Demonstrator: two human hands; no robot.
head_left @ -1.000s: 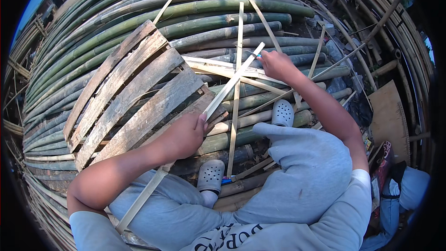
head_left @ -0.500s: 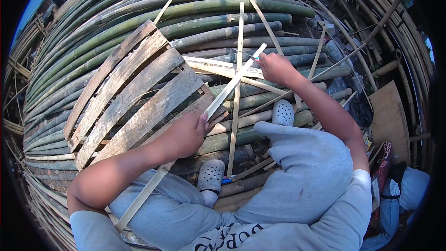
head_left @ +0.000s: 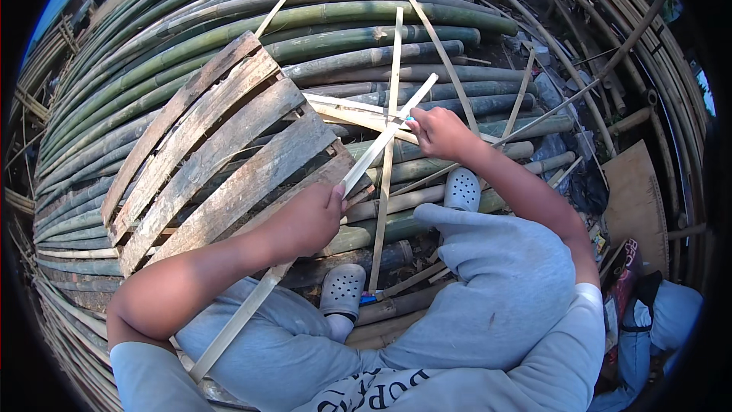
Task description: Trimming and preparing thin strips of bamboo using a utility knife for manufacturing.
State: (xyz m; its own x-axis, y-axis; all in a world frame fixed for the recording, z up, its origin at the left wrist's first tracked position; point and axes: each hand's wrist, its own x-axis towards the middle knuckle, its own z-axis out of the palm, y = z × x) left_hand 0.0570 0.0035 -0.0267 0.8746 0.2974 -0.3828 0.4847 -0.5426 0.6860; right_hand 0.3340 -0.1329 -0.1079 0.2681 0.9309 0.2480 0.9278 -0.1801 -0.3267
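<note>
A long pale bamboo strip (head_left: 371, 157) slants from my lap up past its free end beyond my right hand. My left hand (head_left: 311, 217) is closed around its middle, above my left leg. My right hand (head_left: 441, 134) is closed on a small thin-bladed knife (head_left: 409, 118) with a bit of blue at its handle; most of the handle is hidden in the fingers. The thin blade lies across the strip near its upper part. Under the held strip, another bamboo strip (head_left: 386, 206) lies nearly lengthwise away from me.
A slatted wooden pallet (head_left: 252, 149) leans at my left over many green bamboo poles (head_left: 343, 11). More loose strips (head_left: 438, 49) cross the poles ahead. A cardboard sheet (head_left: 639, 206) lies at right. A person's blue-clad part (head_left: 675, 313) shows at the far right edge.
My right hand has slid with the knife down along the strip, toward my left hand. My left hand keeps its grip in nearly the same place.
</note>
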